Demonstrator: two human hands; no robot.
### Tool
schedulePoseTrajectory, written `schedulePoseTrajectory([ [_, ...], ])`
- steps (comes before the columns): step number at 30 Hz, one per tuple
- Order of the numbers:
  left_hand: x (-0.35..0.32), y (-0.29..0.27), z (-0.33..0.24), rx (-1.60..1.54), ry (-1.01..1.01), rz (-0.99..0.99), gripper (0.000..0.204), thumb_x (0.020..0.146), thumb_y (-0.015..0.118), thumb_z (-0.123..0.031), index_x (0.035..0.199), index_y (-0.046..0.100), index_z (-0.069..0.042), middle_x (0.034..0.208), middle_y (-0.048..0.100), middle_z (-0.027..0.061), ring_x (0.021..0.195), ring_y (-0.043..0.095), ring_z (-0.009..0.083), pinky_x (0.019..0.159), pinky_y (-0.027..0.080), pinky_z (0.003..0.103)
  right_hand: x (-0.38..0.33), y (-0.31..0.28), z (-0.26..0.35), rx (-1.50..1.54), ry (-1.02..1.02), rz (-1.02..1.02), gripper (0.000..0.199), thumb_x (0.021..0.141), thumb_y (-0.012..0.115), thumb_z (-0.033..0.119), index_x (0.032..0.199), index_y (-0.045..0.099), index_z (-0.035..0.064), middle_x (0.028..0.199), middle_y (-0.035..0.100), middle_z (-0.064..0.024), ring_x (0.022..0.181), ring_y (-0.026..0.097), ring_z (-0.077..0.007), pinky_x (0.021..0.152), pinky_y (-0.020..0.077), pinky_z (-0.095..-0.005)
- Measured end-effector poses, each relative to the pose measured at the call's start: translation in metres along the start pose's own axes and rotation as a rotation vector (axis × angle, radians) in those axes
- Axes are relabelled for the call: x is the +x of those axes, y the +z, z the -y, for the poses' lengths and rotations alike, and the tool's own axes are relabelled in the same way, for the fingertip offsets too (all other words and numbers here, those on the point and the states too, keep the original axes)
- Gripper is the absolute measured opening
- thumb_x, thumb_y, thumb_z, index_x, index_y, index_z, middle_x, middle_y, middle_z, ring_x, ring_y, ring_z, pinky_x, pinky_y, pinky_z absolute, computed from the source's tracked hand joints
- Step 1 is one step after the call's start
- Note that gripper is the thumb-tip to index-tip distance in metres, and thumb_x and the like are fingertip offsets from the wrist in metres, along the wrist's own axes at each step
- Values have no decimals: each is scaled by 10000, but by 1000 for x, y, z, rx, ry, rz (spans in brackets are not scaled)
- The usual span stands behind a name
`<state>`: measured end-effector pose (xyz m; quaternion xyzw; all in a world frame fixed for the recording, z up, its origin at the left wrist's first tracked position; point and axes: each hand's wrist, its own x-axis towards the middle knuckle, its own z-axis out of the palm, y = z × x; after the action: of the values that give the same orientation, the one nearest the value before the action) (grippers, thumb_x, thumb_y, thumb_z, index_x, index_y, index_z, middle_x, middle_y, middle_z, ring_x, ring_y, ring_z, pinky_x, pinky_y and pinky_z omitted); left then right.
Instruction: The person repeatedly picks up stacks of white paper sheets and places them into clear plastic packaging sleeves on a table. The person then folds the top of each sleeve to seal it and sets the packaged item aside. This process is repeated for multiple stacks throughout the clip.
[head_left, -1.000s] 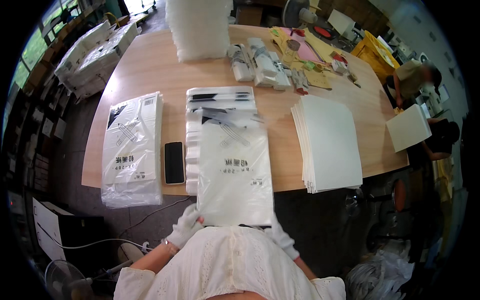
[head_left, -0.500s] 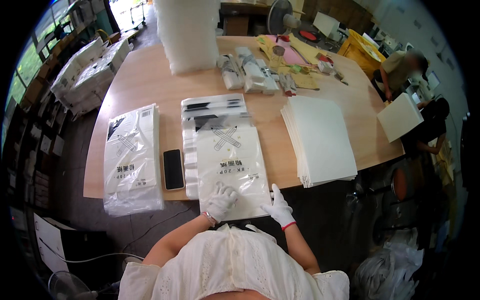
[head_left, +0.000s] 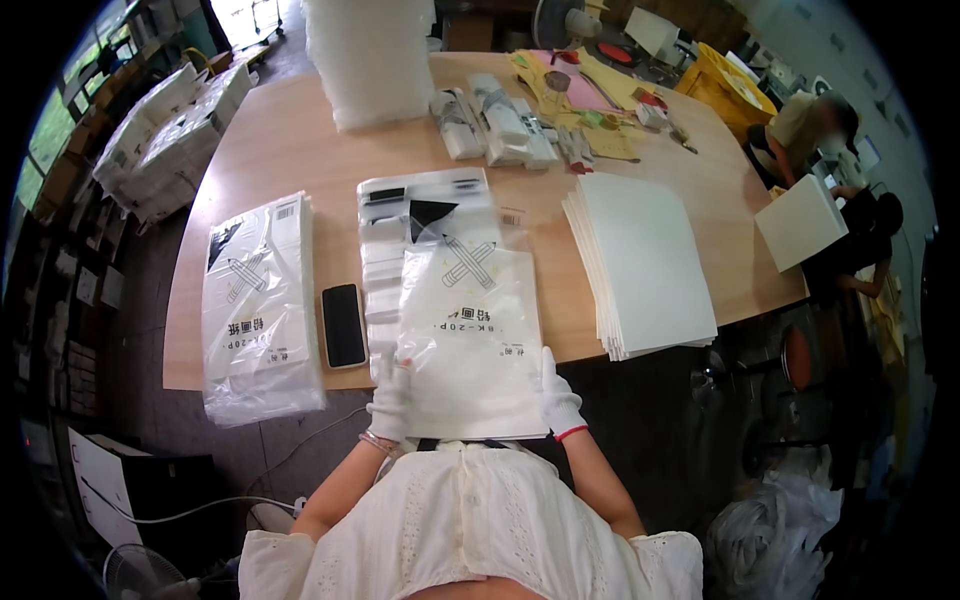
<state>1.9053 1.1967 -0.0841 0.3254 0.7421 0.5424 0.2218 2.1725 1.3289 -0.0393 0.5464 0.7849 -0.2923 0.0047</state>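
Note:
A stack of white paper [head_left: 475,395] lies before me at the table's near edge, under or inside a clear printed plastic bag [head_left: 468,265] with a crossed-pencils drawing. My left hand [head_left: 389,400], in a white glove, is against the stack's left side with its fingers stretched forward. Along the right side rests my right hand [head_left: 562,398], also gloved, its fingers straight. How far each hand reaches under the paper is hidden. Beneath the stack's far end is a pile of more printed plastic bags [head_left: 382,225].
A phone [head_left: 344,325] lies left of the pile, beside a filled pack [head_left: 258,305]. Loose white sheets [head_left: 645,265] are stacked at right. Wrapped bundles [head_left: 500,120], a jar [head_left: 556,88] and a tall translucent stack [head_left: 370,65] stand farther back. A person [head_left: 800,140] works at far right.
My left hand has moved from on top of the bag to its left side. My right hand has shifted slightly up along the right side. The bag's far end has spread and its print has shifted.

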Motion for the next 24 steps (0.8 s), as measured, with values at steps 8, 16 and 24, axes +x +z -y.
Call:
schedulePoseTrajectory([
  [8, -65, -47, -26, 225, 251, 260, 191, 779, 537, -24, 964, 499, 7, 965, 569, 162, 862, 561, 304, 747, 464, 317, -91, 13, -14, 424, -277, -102, 665, 938, 421, 232, 1432, 38, 8, 1210, 515, -255, 968, 592, -354, 817, 468, -406],
  [16, -28, -26, -59, 824, 545, 263, 559, 649, 747, -228, 1135, 539, -47, 1296, 395, 242, 1157, 439, 392, 947, 374, 493, 54, 17, -26, 871, -228, -266, 369, 925, 526, 232, 1196, 498, -18, 1040, 610, -130, 946, 597, -208, 814, 480, -312],
  [24, -14, 52, -54, 739, 719, 421, 275, 640, 685, -165, 872, 558, -87, 988, 510, 94, 978, 470, 306, 883, 369, 473, 316, -12, 5, 736, -63, -150, 261, 905, 494, 269, 1055, 583, 75, 882, 589, -59, 732, 558, -119, 596, 452, -248],
])
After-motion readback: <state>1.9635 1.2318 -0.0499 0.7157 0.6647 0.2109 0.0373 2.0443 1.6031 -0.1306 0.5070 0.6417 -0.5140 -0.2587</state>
